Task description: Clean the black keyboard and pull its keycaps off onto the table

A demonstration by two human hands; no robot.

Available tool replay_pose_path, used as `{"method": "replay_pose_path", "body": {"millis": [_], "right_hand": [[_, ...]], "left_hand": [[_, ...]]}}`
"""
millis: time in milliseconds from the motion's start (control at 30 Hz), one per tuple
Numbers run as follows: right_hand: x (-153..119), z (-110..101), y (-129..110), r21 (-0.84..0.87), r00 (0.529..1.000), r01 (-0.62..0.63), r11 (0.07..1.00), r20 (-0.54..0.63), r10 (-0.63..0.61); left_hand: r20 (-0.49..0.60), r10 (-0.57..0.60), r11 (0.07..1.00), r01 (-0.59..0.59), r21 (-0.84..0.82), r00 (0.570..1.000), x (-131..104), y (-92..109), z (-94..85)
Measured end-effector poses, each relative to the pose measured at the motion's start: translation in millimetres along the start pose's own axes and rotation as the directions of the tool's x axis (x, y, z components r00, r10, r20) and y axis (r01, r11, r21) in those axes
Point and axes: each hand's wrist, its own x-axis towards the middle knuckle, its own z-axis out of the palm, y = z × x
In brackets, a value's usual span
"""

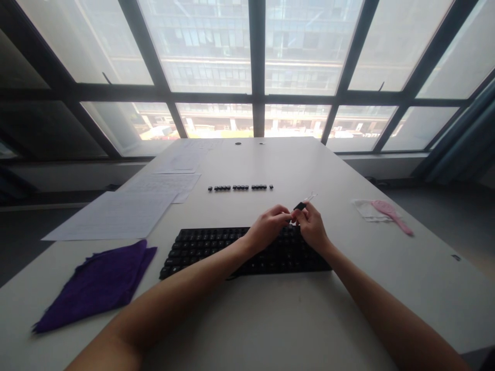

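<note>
Above the back right part of a black keyboard (216,242), my two hands meet. My right hand (312,226) is closed on a keycap puller (300,206), its black body upright and tilted, with thin pale wires pointing up and away. Close against it, my left hand (270,226) is pinched, its fingertips by the puller's lower end. Whatever lies between those fingertips is too small to make out. Beyond the keyboard, several black keycaps (240,187) stand in a row, grouped with small gaps. My forearms and hands hide part of the keys.
A folded purple cloth (96,283) lies left of the keyboard, with paper sheets (112,214) behind it. On the right, a pink hairbrush-shaped item (389,210) rests partly on a white wipe or bag (363,210). The white table (286,165) reaches toward large windows.
</note>
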Motion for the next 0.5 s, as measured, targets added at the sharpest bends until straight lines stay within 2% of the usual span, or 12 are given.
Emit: {"method": "replay_pose_path", "body": {"millis": [67,167,267,333,400,500], "right_hand": [[-0.7,0.3,-0.2,-0.019,1.0,-0.003,1.0,-0.009,0.003],[-1.4,0.2,0.0,-0.052,0.999,-0.009,0.999,-0.053,0.006],[-0.8,0.1,1.7,-0.038,0.994,-0.019,0.999,-0.109,0.015],[-0.1,0.7,3.1,-0.035,0.993,-0.031,0.999,-0.118,0.027],[0.2,1.7,3.8,-0.046,0.995,-0.029,0.999,-0.1,0.024],[0.0,2.6,3.0,-0.063,0.996,-0.025,0.998,-0.085,0.02]], "left_hand": [[0.006,0.009,0.999,-0.01,0.046,1.0,0.2,1.7,0.3],[-0.063,-0.019,0.999,0.021,0.03,0.998,2.2,1.5,-1.2],[-0.151,-0.156,0.988,0.155,-0.022,0.976,9.1,-7.0,-5.1],[-0.17,-0.248,0.968,0.252,-0.004,0.954,17.6,-18.3,-7.7],[-0.138,-0.298,0.949,0.308,0.062,0.945,29.0,-33.1,-8.7],[-0.027,-0.319,0.918,0.316,0.238,0.947,48.5,-57.7,-6.8]]}}
